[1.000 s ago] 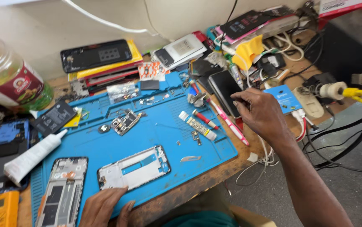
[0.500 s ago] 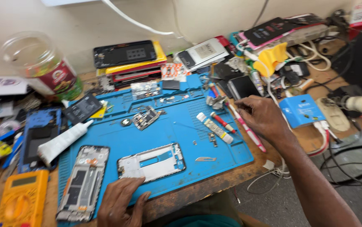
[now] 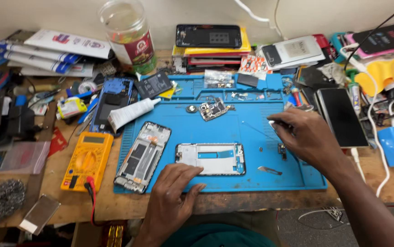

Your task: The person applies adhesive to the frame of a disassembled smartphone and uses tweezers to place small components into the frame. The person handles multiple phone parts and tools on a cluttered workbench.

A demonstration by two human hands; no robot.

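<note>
Steel wool point(image 3: 1, 197) sits way over at the left edge of the wooden bench point(image 3: 251, 201), with a yellow multimeter point(image 3: 88, 160) a bit further in, its red lead curling off the bottom. Next comes the blue repair mat point(image 3: 224, 126). On its left part lies a stripped phone frame point(image 3: 143, 155), tilted, and above that a white glue tube point(image 3: 132, 113) pointing toward a blue phone back point(image 3: 112, 100). A clear jar with a red label point(image 3: 130, 34) stands up near the wall.

The left hand point(image 3: 174, 194) rests palm down at the mat's front edge, fingers loosely together, fingertips touching the bottom left corner of a silver phone midframe point(image 3: 210, 158) that lies flat in the middle of the mat. A small circuit board point(image 3: 214, 110) sits above it, well apart.

Over on the right, the right hand point(image 3: 309, 137) hovers low over the mat, thumb and fingers pinched on something small and pale, can't really tell what it is. A tiny dark component point(image 3: 281, 148) lies just beside that hand, and a metal blade point(image 3: 269, 170) below it. Further right a dark phone point(image 3: 342, 116) lies face up.
</note>
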